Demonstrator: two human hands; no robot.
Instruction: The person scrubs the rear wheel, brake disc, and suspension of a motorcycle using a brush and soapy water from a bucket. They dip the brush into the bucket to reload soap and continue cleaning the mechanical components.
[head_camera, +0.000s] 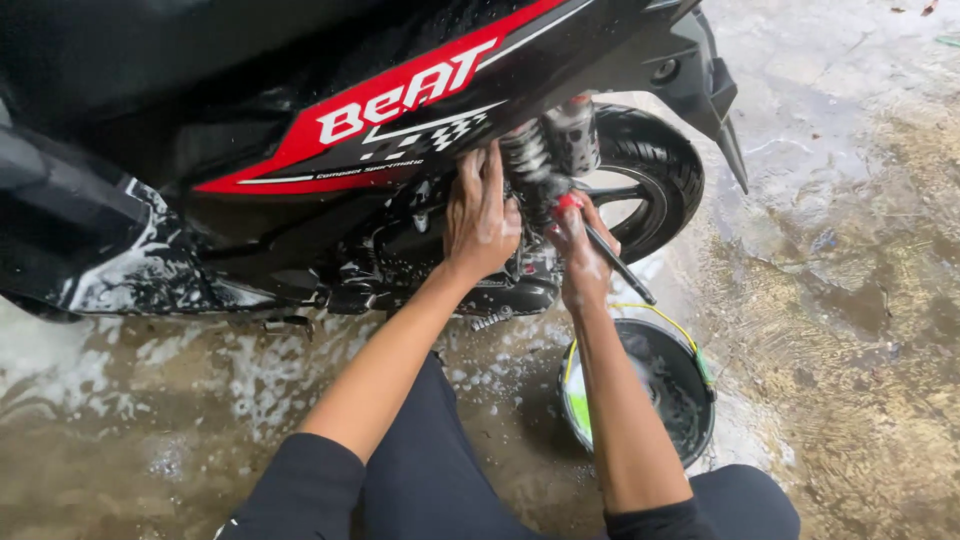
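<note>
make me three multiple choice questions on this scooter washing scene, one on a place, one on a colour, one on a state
1. Where does the bucket stand?
A. on the scooter seat
B. on the wet ground under the right forearm
C. behind the rear wheel

2. What colour is the side panel stripe on the scooter?
A. red
B. blue
C. yellow

3. What is the right hand doing?
A. hanging empty
B. resting in the bucket
C. gripping a brush with a dark handle

Answers:
1 B, the bucket sits on the ground below that arm.
2 A, a red stripe runs along the black body.
3 C, the hand is closed on the brush by the shock spring, while the left hand lies flat on the scooter.
</note>
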